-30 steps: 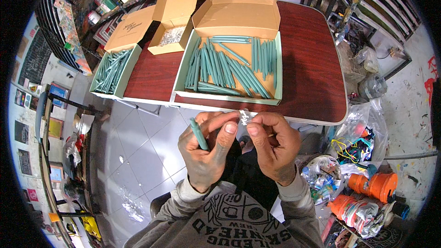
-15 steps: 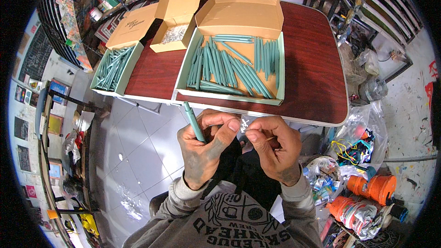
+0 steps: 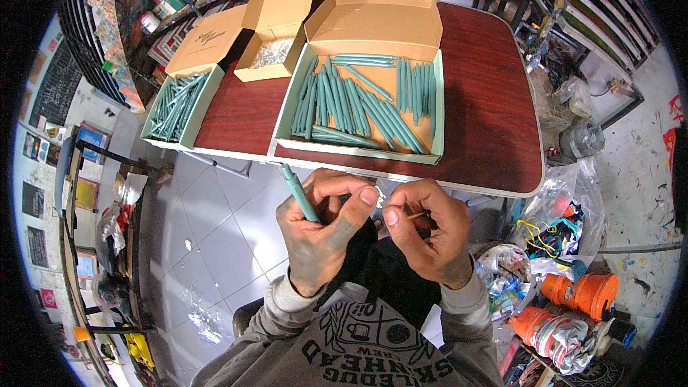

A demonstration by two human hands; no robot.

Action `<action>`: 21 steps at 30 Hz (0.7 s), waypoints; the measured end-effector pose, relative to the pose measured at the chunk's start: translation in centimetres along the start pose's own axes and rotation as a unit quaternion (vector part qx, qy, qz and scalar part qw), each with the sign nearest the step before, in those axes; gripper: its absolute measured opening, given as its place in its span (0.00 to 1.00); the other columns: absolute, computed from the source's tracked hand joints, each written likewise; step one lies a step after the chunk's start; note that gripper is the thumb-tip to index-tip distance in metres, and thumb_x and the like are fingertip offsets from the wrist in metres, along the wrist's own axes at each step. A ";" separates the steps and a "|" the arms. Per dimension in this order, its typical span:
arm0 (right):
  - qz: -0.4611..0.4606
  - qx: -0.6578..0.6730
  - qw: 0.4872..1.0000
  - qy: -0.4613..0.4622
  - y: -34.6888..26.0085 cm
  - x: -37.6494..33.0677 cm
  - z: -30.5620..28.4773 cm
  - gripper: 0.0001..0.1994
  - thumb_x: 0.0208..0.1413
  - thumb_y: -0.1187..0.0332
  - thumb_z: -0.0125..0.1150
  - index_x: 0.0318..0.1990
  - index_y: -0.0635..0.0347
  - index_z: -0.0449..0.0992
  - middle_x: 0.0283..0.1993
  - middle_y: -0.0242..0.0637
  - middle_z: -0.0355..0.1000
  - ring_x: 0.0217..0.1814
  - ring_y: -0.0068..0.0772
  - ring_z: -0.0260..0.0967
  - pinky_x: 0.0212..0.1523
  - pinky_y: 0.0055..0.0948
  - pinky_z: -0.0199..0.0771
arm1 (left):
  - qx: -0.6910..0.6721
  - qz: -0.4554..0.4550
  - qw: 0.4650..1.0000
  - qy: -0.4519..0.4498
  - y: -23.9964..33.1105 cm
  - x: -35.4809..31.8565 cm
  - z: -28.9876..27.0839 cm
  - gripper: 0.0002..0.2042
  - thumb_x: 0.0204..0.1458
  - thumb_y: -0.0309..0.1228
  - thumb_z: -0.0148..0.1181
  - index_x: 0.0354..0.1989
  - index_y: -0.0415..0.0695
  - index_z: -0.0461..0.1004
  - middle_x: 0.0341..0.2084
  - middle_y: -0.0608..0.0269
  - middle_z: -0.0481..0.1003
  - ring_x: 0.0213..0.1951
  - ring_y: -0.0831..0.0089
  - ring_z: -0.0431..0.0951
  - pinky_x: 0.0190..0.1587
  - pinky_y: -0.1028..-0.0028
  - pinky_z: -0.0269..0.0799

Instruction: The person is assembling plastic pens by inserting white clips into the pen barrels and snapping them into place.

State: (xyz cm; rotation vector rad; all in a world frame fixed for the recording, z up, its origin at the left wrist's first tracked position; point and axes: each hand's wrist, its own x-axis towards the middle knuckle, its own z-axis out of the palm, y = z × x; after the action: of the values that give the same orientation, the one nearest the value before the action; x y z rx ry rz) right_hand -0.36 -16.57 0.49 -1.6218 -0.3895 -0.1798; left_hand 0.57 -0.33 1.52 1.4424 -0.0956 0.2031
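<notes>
My left hand (image 3: pixel 315 236) is closed around a teal pen (image 3: pixel 299 195), which sticks up and out to the left. Between its thumb and index finger it also pinches a small clear-and-white piece (image 3: pixel 380 197), too small to make out fully. Close beside that piece, my right hand (image 3: pixel 433 236) is closed with thumb and index finger together. A thin brown stick (image 3: pixel 416 214) shows in its grip. Both hands are in front of the table's near edge. Just beyond them, many similar pens (image 3: pixel 347 100) lie in a large open box (image 3: pixel 287 111).
On the dark red table (image 3: pixel 494 100), a smaller box (image 3: pixel 203 104) of teal pens stands at the left. Behind it, a cardboard box (image 3: pixel 269 72) holds small clear pieces. Orange containers (image 3: pixel 580 294) and plastic bags (image 3: pixel 570 204) sit at the right, a shelf rack (image 3: pixel 107 244) at the left.
The teal pen in my left hand has tilted slightly further left. My right fingers have shifted slightly around the small piece, and more of the brown stick shows.
</notes>
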 end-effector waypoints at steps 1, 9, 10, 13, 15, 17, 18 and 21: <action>0.006 0.006 1.000 -0.004 0.2 0.0 -0.1 0.07 0.57 0.71 0.61 0.40 0.62 0.71 0.25 0.29 0.71 0.22 0.15 0.64 0.26 0.19 0.63 | 0.005 0.030 1.000 -0.007 -0.5 0.1 -0.1 0.04 0.49 0.23 0.68 0.33 0.39 0.80 0.29 0.68 0.75 0.21 0.90 0.56 0.22 0.85 0.49; 0.012 -0.010 1.000 -0.016 1.2 -0.3 -0.1 0.08 0.56 0.68 0.61 0.38 0.60 0.71 0.22 0.27 0.67 0.20 0.17 0.61 0.25 0.21 0.61 | 0.014 0.054 0.998 0.013 -0.9 0.0 0.2 0.04 0.49 0.24 0.68 0.33 0.39 0.80 0.29 0.69 0.74 0.20 0.90 0.55 0.22 0.85 0.47; 0.009 -0.021 1.000 -0.018 1.0 -0.3 -0.2 0.07 0.56 0.68 0.61 0.38 0.60 0.71 0.22 0.28 0.67 0.20 0.18 0.62 0.25 0.22 0.62 | 0.011 0.048 0.999 0.016 -0.7 0.0 0.3 0.04 0.49 0.24 0.68 0.33 0.39 0.80 0.28 0.69 0.74 0.20 0.90 0.55 0.22 0.85 0.47; 0.013 -0.025 0.999 -0.025 0.8 -0.2 -0.2 0.08 0.57 0.66 0.61 0.37 0.60 0.72 0.22 0.30 0.68 0.21 0.20 0.64 0.26 0.23 0.64 | -0.004 0.016 0.999 0.029 -0.5 -0.2 0.4 0.05 0.48 0.22 0.69 0.32 0.40 0.80 0.28 0.69 0.74 0.20 0.90 0.55 0.22 0.86 0.47; 0.010 -0.032 0.999 -0.024 0.7 -0.2 -0.2 0.08 0.57 0.66 0.61 0.37 0.59 0.72 0.23 0.31 0.68 0.21 0.21 0.65 0.26 0.23 0.64 | 0.020 0.025 0.999 0.026 -0.6 -0.2 0.3 0.04 0.50 0.26 0.67 0.33 0.39 0.80 0.28 0.69 0.73 0.20 0.90 0.55 0.21 0.85 0.46; -0.004 -0.050 0.999 -0.018 0.7 -0.1 -0.3 0.08 0.57 0.66 0.61 0.38 0.60 0.72 0.23 0.32 0.68 0.21 0.21 0.64 0.26 0.23 0.64 | 0.080 0.072 0.994 0.011 -0.8 0.1 0.2 0.10 0.56 0.35 0.63 0.34 0.39 0.80 0.27 0.70 0.73 0.19 0.90 0.55 0.20 0.85 0.46; -0.013 -0.058 0.998 0.006 0.7 -0.1 -0.3 0.08 0.57 0.67 0.61 0.38 0.60 0.72 0.23 0.32 0.68 0.21 0.20 0.64 0.26 0.23 0.63 | 0.027 0.024 0.999 -0.006 -0.5 0.1 0.1 0.15 0.57 0.40 0.57 0.36 0.38 0.79 0.25 0.71 0.71 0.19 0.89 0.56 0.20 0.84 0.46; -0.034 -0.043 0.997 0.050 0.8 -0.3 -0.8 0.06 0.60 0.69 0.58 0.38 0.60 0.71 0.25 0.30 0.69 0.23 0.15 0.62 0.25 0.20 0.60 | -0.049 -0.070 0.996 -0.030 0.7 -0.2 0.1 0.34 0.60 0.59 0.33 0.46 0.36 0.73 0.22 0.74 0.65 0.19 0.87 0.56 0.20 0.84 0.48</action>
State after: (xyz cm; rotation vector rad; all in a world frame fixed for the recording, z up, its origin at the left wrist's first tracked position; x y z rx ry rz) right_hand -0.29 -17.43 -0.27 -1.6771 -0.3643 -0.3314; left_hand 0.22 -0.37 2.14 1.3527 -0.0528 0.0396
